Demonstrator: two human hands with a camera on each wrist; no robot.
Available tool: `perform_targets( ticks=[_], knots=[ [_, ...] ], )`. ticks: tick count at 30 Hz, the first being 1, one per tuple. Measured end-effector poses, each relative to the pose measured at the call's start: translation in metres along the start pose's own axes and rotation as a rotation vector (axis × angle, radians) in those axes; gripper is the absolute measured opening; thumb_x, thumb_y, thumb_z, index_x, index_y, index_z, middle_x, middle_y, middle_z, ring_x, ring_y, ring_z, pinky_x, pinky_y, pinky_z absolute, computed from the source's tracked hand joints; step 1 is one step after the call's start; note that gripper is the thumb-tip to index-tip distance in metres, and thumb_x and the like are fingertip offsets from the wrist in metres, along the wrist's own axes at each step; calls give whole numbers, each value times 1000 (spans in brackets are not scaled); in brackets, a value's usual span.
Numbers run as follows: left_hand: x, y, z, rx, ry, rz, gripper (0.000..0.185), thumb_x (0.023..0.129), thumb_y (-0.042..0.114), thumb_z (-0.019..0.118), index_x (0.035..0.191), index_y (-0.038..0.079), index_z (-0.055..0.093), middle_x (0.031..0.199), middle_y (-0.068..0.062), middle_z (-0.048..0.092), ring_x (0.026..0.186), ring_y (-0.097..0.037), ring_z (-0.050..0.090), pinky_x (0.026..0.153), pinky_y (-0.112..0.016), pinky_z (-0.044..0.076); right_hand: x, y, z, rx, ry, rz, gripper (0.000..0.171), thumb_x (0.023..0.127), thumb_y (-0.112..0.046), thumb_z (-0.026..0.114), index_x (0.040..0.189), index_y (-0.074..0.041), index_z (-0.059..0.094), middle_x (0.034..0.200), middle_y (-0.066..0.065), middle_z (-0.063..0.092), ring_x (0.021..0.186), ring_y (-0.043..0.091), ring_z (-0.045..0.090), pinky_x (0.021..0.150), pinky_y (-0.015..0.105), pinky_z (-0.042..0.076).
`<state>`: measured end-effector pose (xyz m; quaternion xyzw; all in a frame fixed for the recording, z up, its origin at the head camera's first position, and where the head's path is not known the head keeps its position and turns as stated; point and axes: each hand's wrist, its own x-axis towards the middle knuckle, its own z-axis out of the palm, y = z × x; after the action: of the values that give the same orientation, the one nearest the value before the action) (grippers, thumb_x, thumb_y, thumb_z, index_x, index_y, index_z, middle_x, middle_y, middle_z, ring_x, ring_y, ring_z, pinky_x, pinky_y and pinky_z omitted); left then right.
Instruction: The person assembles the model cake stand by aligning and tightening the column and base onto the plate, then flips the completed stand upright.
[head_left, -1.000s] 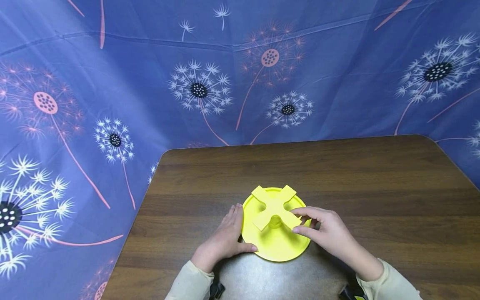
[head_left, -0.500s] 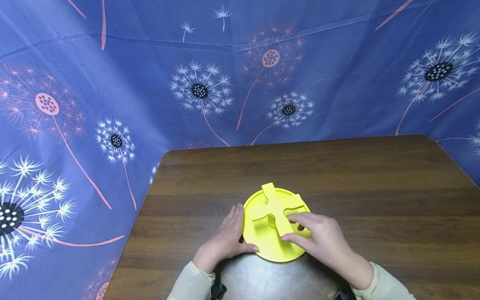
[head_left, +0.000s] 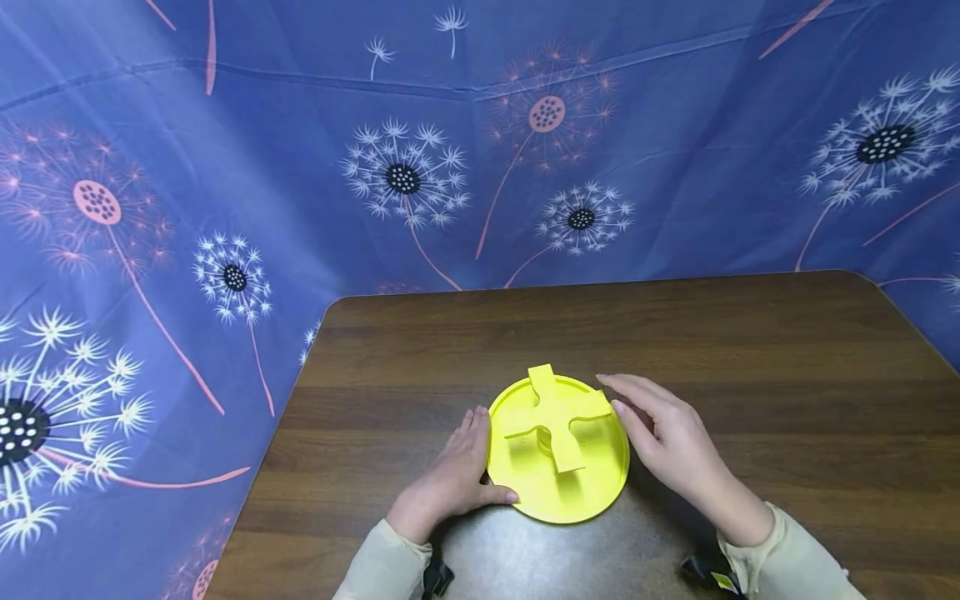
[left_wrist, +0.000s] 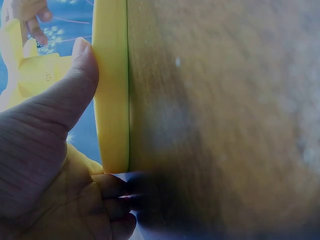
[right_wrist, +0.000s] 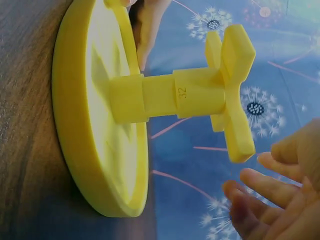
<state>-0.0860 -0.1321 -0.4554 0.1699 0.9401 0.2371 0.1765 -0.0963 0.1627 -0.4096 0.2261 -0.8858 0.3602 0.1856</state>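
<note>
A round yellow dish [head_left: 555, 504] with a raised rim lies on the wooden table. From its middle rises a stepped yellow post [right_wrist: 160, 95] marked 32, topped by a cross-shaped handle [head_left: 553, 417]. My left hand [head_left: 447, 483] rests against the dish's left side, fingers straight along the rim. Its thumb [left_wrist: 80, 75] lies over the near edge. Just off the dish's right edge is my right hand [head_left: 678, 446], fingers extended and holding nothing. In the right wrist view, its fingertips [right_wrist: 250, 177] are apart from the nearest arm of the handle.
The brown wooden table [head_left: 390, 358] reaches beyond the dish on both sides. Behind it hangs a blue cloth [head_left: 300, 167] printed with dandelions. Pale sleeves and dark wrist straps show at the lower edge of the head view.
The cross-shaped handle turned clockwise while my right fingers were at one arm. That hand has since let go and moved up and right. My left hand has stayed at the rim.
</note>
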Motion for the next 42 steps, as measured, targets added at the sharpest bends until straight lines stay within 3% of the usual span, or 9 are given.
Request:
perform_targets(
  ticks=[3, 6, 10, 14, 22, 31, 38, 42],
  knots=[
    [0, 1, 0, 1, -3, -9, 120, 76, 53, 78, 155, -2, 6, 161, -20, 6, 148, -31, 4, 118, -48, 16, 0, 4, 1, 42, -106, 41, 40, 96, -9, 60, 136, -13, 58, 134, 5, 59, 117, 25, 59, 83, 44, 54],
    [0, 1, 1, -5, -6, -17, 121, 75, 53, 78, 155, -1, 5, 162, -19, 5, 149, -30, 3, 118, -48, 15, -1, 7, 2, 78, -158, 56, 38, 98, -10, 58, 135, -10, 58, 133, 6, 61, 119, 28, 58, 88, 50, 51],
    [0, 1, 1, -2, -9, -22, 121, 75, 54, 78, 155, -1, 5, 162, -18, 5, 149, -30, 3, 118, -48, 15, -2, 8, 2, 94, -173, 70, 34, 95, -9, 63, 129, -10, 64, 124, 5, 66, 104, 21, 65, 77, 40, 56],
    [1, 0, 0, 9, -4, -22, 121, 76, 54, 77, 155, -2, 5, 162, -19, 5, 149, -30, 3, 118, -47, 15, -5, 7, 0, 128, -181, 92, 33, 90, -9, 70, 123, -11, 67, 116, 2, 69, 80, 8, 59, 62, 26, 51],
    [-1, 3, -1, 5, -6, -12, 120, 76, 54, 77, 154, -3, 7, 161, -21, 7, 148, -32, 5, 118, -48, 17, -13, 3, -2, 176, -159, 49, 33, 81, -10, 79, 113, -16, 70, 102, -6, 68, 70, 2, 55, 57, 23, 49],
    [-3, 4, -2, 15, 9, 0, 119, 76, 52, 78, 153, -5, 8, 160, -23, 9, 148, -34, 7, 118, -49, 18, -20, -10, 7, 108, -139, -10, 39, 76, -21, 84, 114, -19, 71, 104, -8, 70, 78, 6, 55, 59, 24, 47],
    [-3, 5, -2, 6, 13, -1, 119, 76, 52, 78, 154, -5, 8, 160, -22, 9, 148, -33, 7, 118, -49, 17, -22, -16, 18, 10, -69, -99, 39, 71, -28, 87, 106, -18, 72, 89, -14, 65, 76, 5, 59, 60, 22, 48],
    [-3, 5, -2, 3, 15, 1, 118, 76, 50, 79, 153, -5, 9, 160, -23, 10, 148, -34, 7, 118, -48, 18, -22, -21, 24, -51, -23, -136, 40, 70, -39, 86, 101, -16, 73, 87, -11, 68, 72, 7, 60, 58, 23, 49]
  ],
)
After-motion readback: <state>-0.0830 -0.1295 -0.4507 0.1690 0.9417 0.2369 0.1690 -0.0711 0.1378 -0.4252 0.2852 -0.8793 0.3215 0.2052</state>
